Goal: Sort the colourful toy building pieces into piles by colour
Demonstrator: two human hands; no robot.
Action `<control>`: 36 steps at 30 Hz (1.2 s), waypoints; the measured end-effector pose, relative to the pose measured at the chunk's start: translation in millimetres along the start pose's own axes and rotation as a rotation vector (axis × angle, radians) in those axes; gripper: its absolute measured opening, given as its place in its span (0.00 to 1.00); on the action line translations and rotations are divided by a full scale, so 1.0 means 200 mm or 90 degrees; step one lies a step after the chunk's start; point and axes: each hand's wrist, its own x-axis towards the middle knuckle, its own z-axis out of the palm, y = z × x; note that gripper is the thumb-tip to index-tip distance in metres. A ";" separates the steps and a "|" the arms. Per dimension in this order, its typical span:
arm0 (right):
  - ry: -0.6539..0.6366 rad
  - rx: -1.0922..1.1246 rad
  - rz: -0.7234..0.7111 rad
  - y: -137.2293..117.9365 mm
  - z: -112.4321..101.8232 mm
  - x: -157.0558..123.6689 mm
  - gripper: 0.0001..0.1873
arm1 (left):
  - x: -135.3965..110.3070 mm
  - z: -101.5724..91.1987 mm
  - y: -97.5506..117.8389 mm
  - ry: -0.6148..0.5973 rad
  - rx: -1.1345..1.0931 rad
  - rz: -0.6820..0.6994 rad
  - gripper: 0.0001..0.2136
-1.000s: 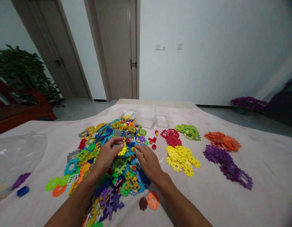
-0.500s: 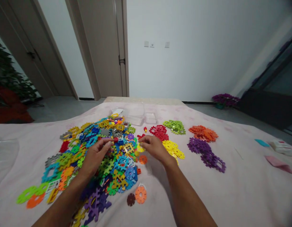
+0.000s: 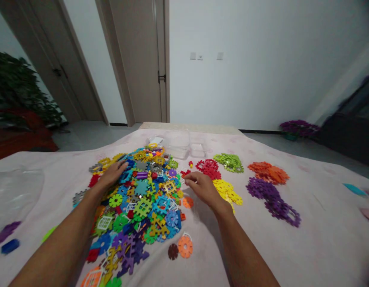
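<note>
On the cloth lies a big mixed pile of colourful plastic building pieces (image 3: 142, 208). My left hand (image 3: 112, 174) is over its far left side, fingers stretched out and touching pieces by a dark blue one (image 3: 130, 162); nothing shows held. My right hand (image 3: 200, 186) hovers at the pile's right edge, thumb and forefinger slightly apart, close to a small red piece (image 3: 186, 172). Beside that hand are a heap of yellow pieces (image 3: 226, 192) and a heap of red pieces (image 3: 209, 169). An orange round piece (image 3: 188, 202) lies just below its fingers.
Farther right are heaps of green (image 3: 230, 162), orange (image 3: 268, 172) and purple pieces (image 3: 272, 201). Clear plastic boxes (image 3: 177, 145) stand behind the pile. A clear plastic bag or sheet (image 3: 17, 195) lies left, near a blue piece (image 3: 10, 246). Brown and orange discs (image 3: 185, 246) lie in front.
My left hand has moved left and away from the pile's middle, uncovering a purple piece and a teal one. My right hand stays about where it was. The view has turned slightly left.
</note>
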 end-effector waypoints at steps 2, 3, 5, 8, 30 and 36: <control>0.018 0.035 -0.028 0.01 0.15 0.01 0.11 | 0.00 0.05 -0.02 -0.055 0.099 -0.009 0.28; 0.027 0.047 -0.041 0.02 0.21 0.00 0.12 | -0.01 0.07 -0.03 -0.063 0.121 0.000 0.29; 0.040 0.072 -0.063 0.05 0.31 0.00 0.14 | -0.08 0.10 -0.04 -0.080 0.159 0.049 0.30; 0.062 0.106 -0.065 0.08 0.39 -0.01 0.14 | -0.22 0.11 -0.02 -0.103 0.169 0.145 0.29; 0.103 0.116 -0.015 0.07 0.42 -0.03 0.13 | 0.22 -0.06 0.01 -0.167 0.150 0.014 0.21; 0.109 0.109 -0.023 0.06 0.41 -0.03 0.14 | 0.05 0.01 0.01 -0.106 0.240 -0.007 0.20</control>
